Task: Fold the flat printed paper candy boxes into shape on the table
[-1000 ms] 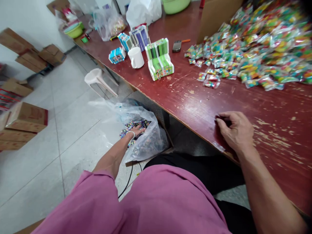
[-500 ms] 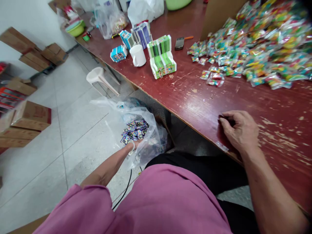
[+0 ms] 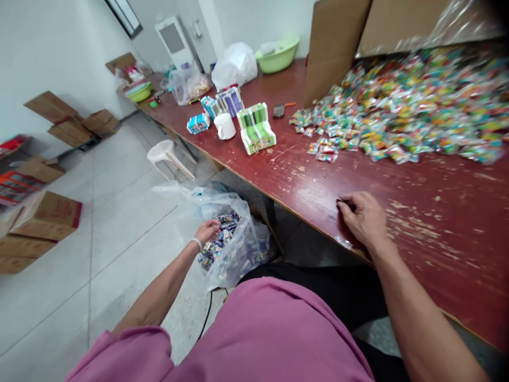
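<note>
Plastic bag (image 3: 247,243) holds packets (image 3: 227,231); left hand (image 3: 207,231) curled above, right hand (image 3: 365,216) curled; grips unclear

Over here the small packets (image 3: 229,234) are dark with multicoloured print, the tabletop (image 3: 457,281) deep red flecked beige, the mug (image 3: 226,128) white, the shirt (image 3: 258,334) plain pink.

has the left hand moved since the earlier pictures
Yes. Judged against the stool, the left hand has shifted leftward in the view, closer to it.
</note>
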`<control>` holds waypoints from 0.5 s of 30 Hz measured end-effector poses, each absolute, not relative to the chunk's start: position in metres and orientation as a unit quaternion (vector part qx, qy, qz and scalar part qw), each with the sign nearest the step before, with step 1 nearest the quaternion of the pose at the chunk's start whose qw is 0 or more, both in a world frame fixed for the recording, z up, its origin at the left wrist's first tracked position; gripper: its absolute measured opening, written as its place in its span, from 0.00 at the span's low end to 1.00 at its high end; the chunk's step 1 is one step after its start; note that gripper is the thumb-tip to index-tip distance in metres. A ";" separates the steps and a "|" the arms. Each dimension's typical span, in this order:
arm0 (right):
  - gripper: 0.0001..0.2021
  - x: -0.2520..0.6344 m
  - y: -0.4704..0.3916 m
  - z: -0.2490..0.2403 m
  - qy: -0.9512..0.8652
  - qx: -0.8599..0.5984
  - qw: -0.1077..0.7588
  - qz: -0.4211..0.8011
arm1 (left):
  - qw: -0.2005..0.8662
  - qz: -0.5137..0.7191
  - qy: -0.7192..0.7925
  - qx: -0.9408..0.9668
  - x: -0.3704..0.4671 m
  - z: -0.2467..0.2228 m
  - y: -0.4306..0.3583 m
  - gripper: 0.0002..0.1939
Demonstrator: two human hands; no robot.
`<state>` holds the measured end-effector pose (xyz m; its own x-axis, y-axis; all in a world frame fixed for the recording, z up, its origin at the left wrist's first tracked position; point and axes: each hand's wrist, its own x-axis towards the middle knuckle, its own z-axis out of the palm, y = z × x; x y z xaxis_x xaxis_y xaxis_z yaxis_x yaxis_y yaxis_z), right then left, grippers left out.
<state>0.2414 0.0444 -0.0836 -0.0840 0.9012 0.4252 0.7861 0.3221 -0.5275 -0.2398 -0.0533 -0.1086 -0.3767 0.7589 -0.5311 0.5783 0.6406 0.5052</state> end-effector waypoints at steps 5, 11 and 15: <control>0.11 0.237 0.045 -0.083 -0.719 -0.557 0.398 0.119 | 0.300 0.188 0.750 0.559 -0.198 -0.058 -0.021 0.16; 0.11 0.245 0.017 -0.077 -0.706 -0.552 0.433 0.097 | 0.164 0.219 0.643 0.715 -0.121 -0.012 0.038 0.12; 0.09 0.256 -0.063 -0.088 -0.672 -0.566 0.464 0.117 | 0.127 0.198 0.604 0.762 -0.067 -0.016 0.084 0.13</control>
